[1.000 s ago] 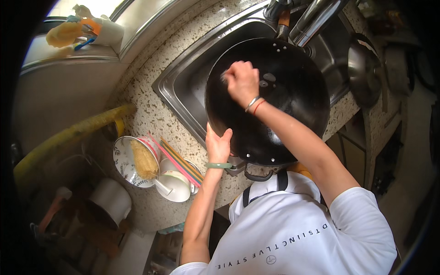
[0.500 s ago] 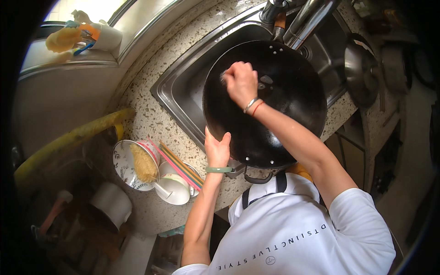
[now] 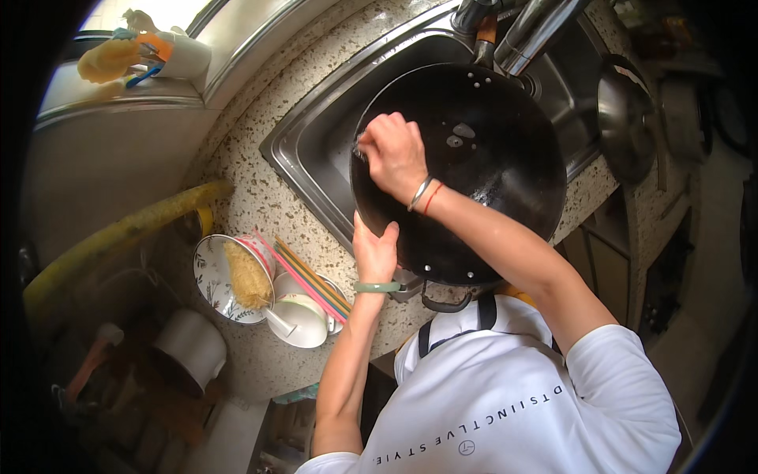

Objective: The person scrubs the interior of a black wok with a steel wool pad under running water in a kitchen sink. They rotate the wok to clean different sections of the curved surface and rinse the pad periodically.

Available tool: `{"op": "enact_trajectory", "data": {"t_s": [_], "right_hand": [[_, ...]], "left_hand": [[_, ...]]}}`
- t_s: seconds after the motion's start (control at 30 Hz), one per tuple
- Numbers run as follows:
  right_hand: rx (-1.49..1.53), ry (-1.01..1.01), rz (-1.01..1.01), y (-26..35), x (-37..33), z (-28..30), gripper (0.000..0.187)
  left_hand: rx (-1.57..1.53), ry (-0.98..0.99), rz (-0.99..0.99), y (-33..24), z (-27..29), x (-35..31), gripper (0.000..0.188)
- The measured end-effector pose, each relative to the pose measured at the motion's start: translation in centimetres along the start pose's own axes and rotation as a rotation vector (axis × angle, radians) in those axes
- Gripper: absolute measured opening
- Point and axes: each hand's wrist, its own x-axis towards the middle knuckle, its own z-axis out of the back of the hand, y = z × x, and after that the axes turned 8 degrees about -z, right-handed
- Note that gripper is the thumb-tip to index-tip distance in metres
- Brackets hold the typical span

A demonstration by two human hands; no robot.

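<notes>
A large black wok rests tilted over the sink, its loop handle on my side and a wooden-tipped handle by the tap. My left hand grips its near left rim, thumb over the inside and fingers hidden beneath. My right hand is closed around a small silvery steel wool scrubber, mostly hidden by the fingers, and presses it to the wok's left inner wall close to the rim. A few wet patches shine on the wok's bottom.
The steel sink and chrome tap lie beyond the wok. On the speckled counter at left are a patterned bowl with a tan sponge, a white cup and coloured chopsticks. A metal lid stands at right.
My right hand has moved left and slightly down with the scrubber, from inside the wok out to its left rim. The wok has shifted slightly; my left hand keeps its grip.
</notes>
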Motion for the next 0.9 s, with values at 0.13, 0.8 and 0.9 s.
{"op": "enact_trajectory", "data": {"t_s": [0.13, 0.8, 0.9], "right_hand": [[-0.228, -0.182, -0.214, -5.8, 3.3, 1.8, 0.011], [-0.111, -0.005, 0.097, -1.2, -0.1, 0.8, 0.016], [-0.303, -0.138, -0.037, -6.1, 2.4, 2.6, 0.015]], "left_hand": [[-0.059, -0.011, 0.045, -0.4, 0.0, -0.1, 0.052], [-0.109, -0.015, -0.04, 1.0, 0.0, -0.1, 0.05], [-0.119, -0.007, -0.033, 0.3, 0.1, -0.1, 0.05]]}}
